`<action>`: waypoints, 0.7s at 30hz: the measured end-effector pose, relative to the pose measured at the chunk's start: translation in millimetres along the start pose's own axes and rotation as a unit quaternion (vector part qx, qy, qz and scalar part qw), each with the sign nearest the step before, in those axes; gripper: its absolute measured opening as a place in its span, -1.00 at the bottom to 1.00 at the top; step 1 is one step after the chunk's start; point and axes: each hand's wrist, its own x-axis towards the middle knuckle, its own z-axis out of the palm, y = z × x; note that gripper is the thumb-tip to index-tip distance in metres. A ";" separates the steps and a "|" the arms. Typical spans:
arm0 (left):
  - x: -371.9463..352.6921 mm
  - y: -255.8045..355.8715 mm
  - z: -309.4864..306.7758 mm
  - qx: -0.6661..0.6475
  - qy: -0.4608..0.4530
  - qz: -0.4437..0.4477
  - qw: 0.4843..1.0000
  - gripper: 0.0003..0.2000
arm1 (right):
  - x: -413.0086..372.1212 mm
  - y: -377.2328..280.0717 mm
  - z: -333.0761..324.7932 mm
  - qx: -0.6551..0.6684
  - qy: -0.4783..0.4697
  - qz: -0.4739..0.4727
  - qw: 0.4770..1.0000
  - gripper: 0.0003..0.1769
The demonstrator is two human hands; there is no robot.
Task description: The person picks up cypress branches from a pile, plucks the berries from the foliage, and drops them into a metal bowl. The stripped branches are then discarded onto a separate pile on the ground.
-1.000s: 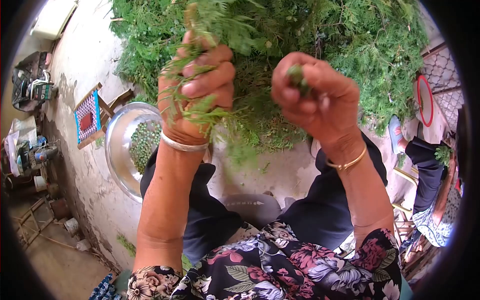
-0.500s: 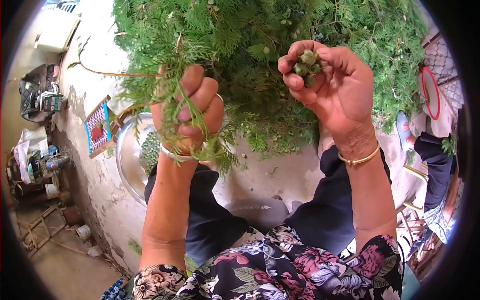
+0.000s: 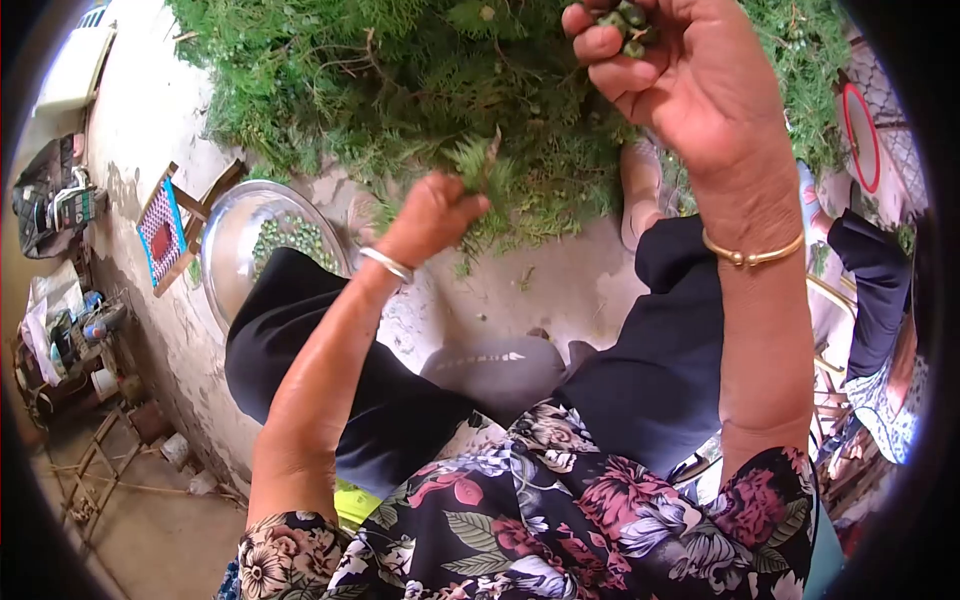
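My right hand (image 3: 690,80), raised at the top right, has its fingers curled around several small green cones (image 3: 627,27). Lower and nearer the middle is my left hand (image 3: 432,215), its fingers closed at the near edge of a big heap of green conifer branches (image 3: 480,80). A leafy sprig (image 3: 480,165) shows just beyond the left fingers; whether they hold it is hard to make out. Left of my left knee, a round metal basin (image 3: 228,262) holds many green cones (image 3: 290,238).
A small stool with a woven seat (image 3: 162,232) stands left of the basin. At the far right are another person's leg (image 3: 858,262) and a red-rimmed round object (image 3: 861,138). Tools and bags (image 3: 70,330) lie along the left side.
My left hand has moved down and away from the large sprig it held, toward the heap's near edge. My right hand, still holding cones, appears higher and nearer the camera. The view has shifted.
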 end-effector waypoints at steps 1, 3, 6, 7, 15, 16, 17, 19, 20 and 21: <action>5.2 -38.0 29.4 0.068 0.007 0.012 0.998 -0.72 | -0.2 1.1 -2.5 -0.017 -0.017 -0.038 0.999 -0.84; -2.4 -61.7 72.1 0.152 0.019 -0.001 0.988 -0.68 | -9.3 -2.7 0.4 -0.017 -0.042 -0.059 0.997 -0.86; -18.7 -60.2 145.5 0.147 0.022 -0.100 0.984 -0.69 | -11.5 -8.7 -1.3 -0.020 -0.064 -0.036 0.997 -0.87; -21.6 -57.9 172.7 0.157 -0.013 -0.094 0.983 -0.71 | -13.0 -9.8 -2.9 -0.023 -0.071 -0.031 0.997 -0.87; -23.7 -81.3 235.9 0.019 0.134 -0.086 0.987 -0.71 | -13.9 -20.1 -21.8 -0.056 -0.090 0.009 0.994 -0.88; -26.5 -103.1 227.8 0.057 0.133 -0.141 0.979 -0.70 | -13.9 -20.9 -24.5 -0.061 -0.091 0.014 0.994 -0.88; -28.4 -131.5 222.9 0.093 0.132 -0.194 0.968 -0.70 | -13.4 -21.8 -27.7 -0.067 -0.090 0.022 0.993 -0.88; -40.3 -186.3 221.4 0.110 0.067 -0.409 0.903 -0.69 | -13.2 -23.2 -31.2 -0.072 -0.096 0.034 0.992 -0.88; -50.5 -181.0 205.5 -0.008 0.058 -0.482 0.874 -0.74 | -13.6 -23.2 -33.7 -0.074 -0.097 0.047 0.991 -0.88; -50.8 -186.0 205.0 0.181 -0.103 -0.373 0.904 -0.72 | -13.1 -23.6 -35.3 -0.075 -0.097 0.055 0.991 -0.88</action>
